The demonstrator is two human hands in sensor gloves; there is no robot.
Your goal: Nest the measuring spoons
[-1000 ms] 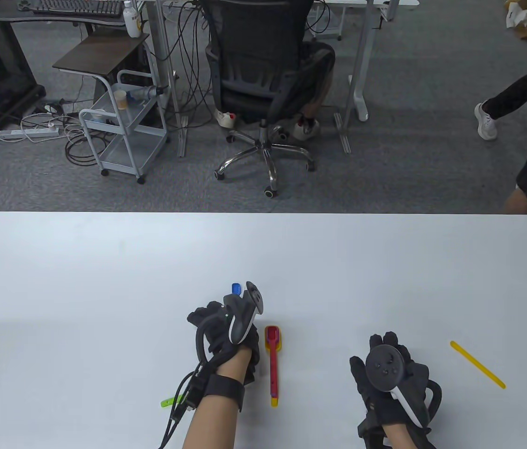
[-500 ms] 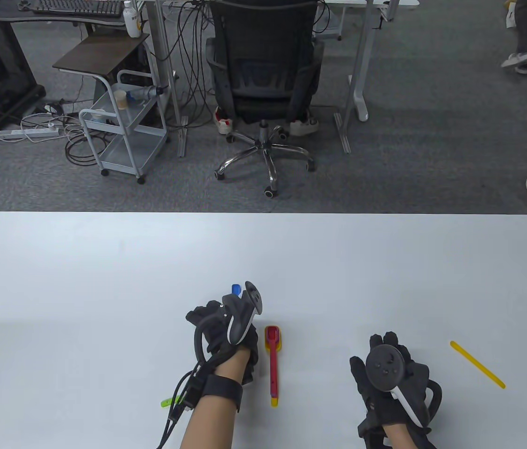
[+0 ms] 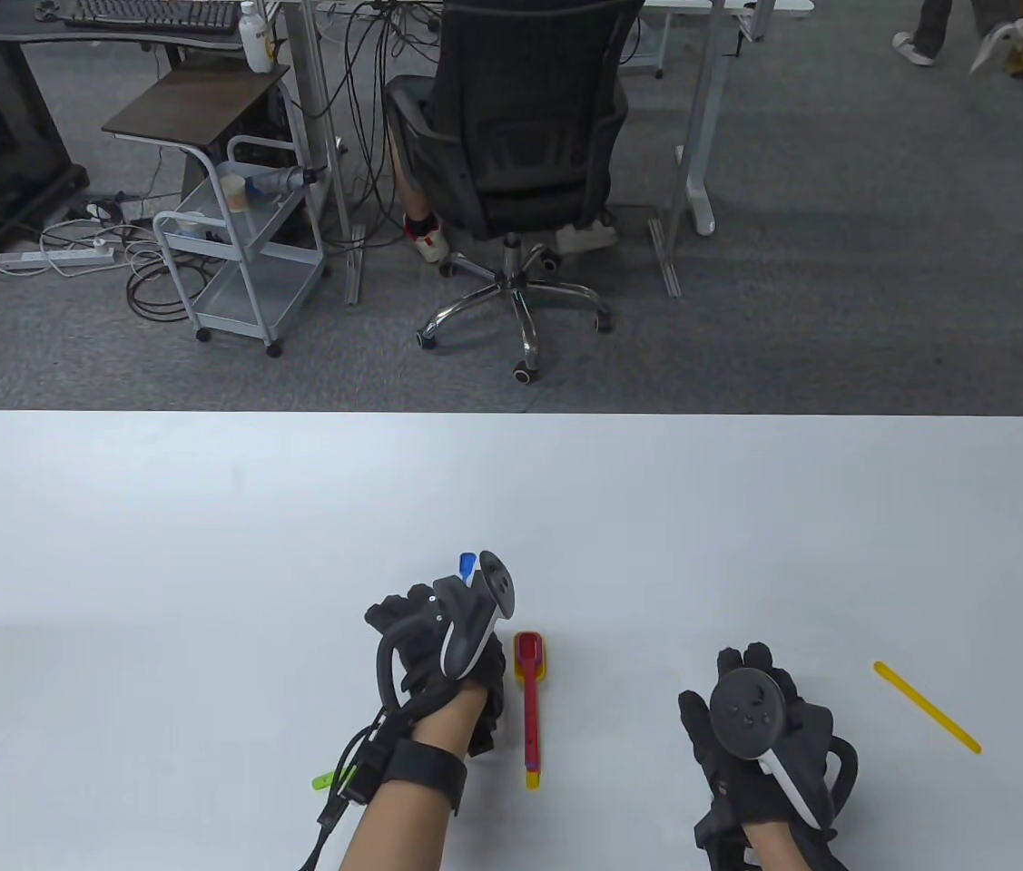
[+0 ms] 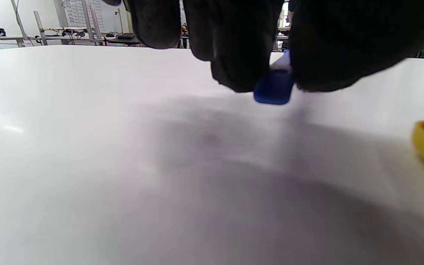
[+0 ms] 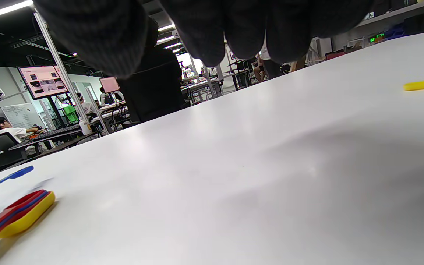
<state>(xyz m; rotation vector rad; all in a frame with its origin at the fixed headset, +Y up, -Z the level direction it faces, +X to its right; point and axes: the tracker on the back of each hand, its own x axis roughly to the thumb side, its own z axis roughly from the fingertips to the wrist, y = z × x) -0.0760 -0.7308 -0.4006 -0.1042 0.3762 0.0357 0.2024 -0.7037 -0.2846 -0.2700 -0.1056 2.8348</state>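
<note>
A stack of spoons (image 3: 530,699), red on top with blue and yellow layers showing beneath, lies near the table's (image 3: 202,508) front edge, handles pointing toward the person. So part of the nesting looks done. Just left of the stack, the left hand (image 3: 434,649) pinches a small blue spoon (image 4: 274,87) between curled fingertips, lifted off the surface; it is a slim, hard plastic piece and probably goes onto the stack next. A green piece (image 3: 327,779) lies beside the left wrist, and a yellow stick (image 3: 927,708) sits well apart toward the right edge. The right hand (image 3: 761,726) rests flat on the table, fingers relaxed, holding nothing.
</note>
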